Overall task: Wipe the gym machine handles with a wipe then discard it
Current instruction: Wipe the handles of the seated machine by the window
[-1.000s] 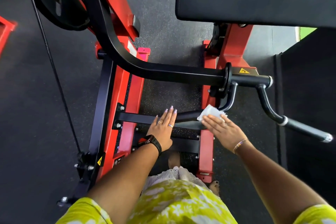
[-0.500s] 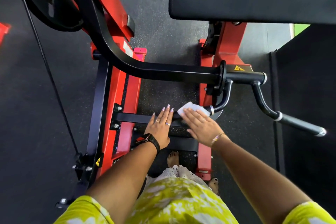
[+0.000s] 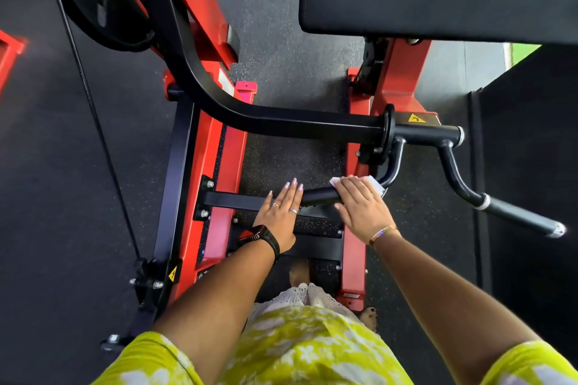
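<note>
Under flat right hand [image 3: 359, 203], wipe [image 3: 377, 184] pressed on handle [image 3: 319, 195]; left hand [image 3: 280, 212] flat, apparently resting.

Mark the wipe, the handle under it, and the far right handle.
wipe [image 3: 377, 185], head view, white corner at its right end.
inner handle [image 3: 319, 195], head view, bare black grip left of the wipe.
outer handle [image 3: 519, 216], head view, middle of its straight grip.

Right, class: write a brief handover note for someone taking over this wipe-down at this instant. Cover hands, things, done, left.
Left hand: flat, fingers straight, resting on the free end of the inner handle.
Right hand: pressing the white wipe onto that handle, near its bend.
Done: wipe is out and on the inner handle.
Left: finish it, wipe the outer handle, discard the wipe.
</note>
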{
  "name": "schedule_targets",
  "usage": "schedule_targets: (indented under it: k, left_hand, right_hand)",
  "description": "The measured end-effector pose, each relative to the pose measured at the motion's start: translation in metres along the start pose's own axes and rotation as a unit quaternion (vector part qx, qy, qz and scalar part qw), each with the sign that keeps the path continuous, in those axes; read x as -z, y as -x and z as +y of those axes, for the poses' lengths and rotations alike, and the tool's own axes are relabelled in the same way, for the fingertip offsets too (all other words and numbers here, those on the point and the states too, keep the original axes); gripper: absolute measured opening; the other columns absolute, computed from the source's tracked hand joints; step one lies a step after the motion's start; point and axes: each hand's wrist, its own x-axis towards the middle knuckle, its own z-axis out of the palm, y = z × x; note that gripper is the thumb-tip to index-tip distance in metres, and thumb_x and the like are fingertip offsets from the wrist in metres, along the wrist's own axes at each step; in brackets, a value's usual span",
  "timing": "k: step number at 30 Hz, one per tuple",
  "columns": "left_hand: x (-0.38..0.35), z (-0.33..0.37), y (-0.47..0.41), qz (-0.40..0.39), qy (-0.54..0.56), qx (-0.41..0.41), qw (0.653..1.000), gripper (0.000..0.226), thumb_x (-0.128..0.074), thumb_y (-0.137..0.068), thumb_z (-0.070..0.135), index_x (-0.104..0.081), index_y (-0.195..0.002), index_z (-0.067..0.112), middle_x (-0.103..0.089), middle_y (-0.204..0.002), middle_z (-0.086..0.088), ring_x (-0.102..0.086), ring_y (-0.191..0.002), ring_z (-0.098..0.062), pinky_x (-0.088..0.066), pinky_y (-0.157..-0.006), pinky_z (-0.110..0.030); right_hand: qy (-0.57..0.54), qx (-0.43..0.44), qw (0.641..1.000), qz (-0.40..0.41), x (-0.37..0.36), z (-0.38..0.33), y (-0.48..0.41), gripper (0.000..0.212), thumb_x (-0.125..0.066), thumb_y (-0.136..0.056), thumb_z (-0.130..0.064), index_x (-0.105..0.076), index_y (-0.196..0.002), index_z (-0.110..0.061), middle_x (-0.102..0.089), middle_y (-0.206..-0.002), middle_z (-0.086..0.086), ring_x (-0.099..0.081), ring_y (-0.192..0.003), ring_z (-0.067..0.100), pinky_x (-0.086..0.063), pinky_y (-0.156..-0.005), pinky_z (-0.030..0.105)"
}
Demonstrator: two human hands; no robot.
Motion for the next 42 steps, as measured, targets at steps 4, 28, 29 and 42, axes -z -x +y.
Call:
schedule_targets:
  k: [4,28,29,42]
  left_hand:
    - [0.001,0.001,0.000,0.003,0.002,-0.001,1.000,0.101,-0.057,-0.086,0.026,0.023,-0.146,0.011,0.026,-0.155,-0.006,0.013,-0.145,-0.019,0.001,-0.117,-0.038]
    - [-0.002,0.006,0.006,0.056,-0.096,0.017,0.994,0.089,-0.046,-0.093,0.022,0.026,-0.143,0.008,0.026,-0.155,-0.008,0.020,-0.144,-0.020,0.014,-0.113,-0.042]
    - [-0.005,0.005,0.009,0.064,-0.105,0.011,0.992,0.087,-0.043,-0.094,0.020,0.028,-0.142,0.007,0.027,-0.154,-0.008,0.020,-0.143,-0.020,0.015,-0.112,-0.042]
    - [-0.011,0.010,0.006,0.014,0.721,0.207,0.661,0.029,-0.048,-0.088,0.020,-0.057,-0.115,0.019,-0.060,-0.112,0.000,-0.053,-0.105,-0.020,-0.040,-0.088,-0.029]
  right_hand:
    - [0.009,-0.023,1.000,-0.013,0.002,0.039,0.014,0.054,-0.030,-0.091,-0.035,-0.038,-0.139,-0.011,-0.051,-0.136,0.012,-0.039,-0.131,0.028,-0.019,-0.113,0.040]
    - [-0.026,0.088,0.994,0.059,0.005,-0.002,-0.010,0.045,-0.033,-0.093,-0.027,-0.057,-0.127,-0.009,-0.070,-0.109,0.004,-0.063,-0.109,0.021,-0.037,-0.105,0.045]
    - [-0.030,0.095,0.994,0.033,0.011,-0.006,-0.017,0.048,-0.032,-0.095,-0.032,-0.053,-0.131,-0.009,-0.070,-0.108,0.006,-0.063,-0.107,0.023,-0.039,-0.103,0.043]
    - [-0.054,0.118,0.986,-0.103,-0.001,-0.071,-0.056,0.038,-0.039,-0.088,-0.024,-0.063,-0.113,-0.009,-0.069,-0.104,0.009,-0.065,-0.096,0.027,-0.052,-0.086,0.036]
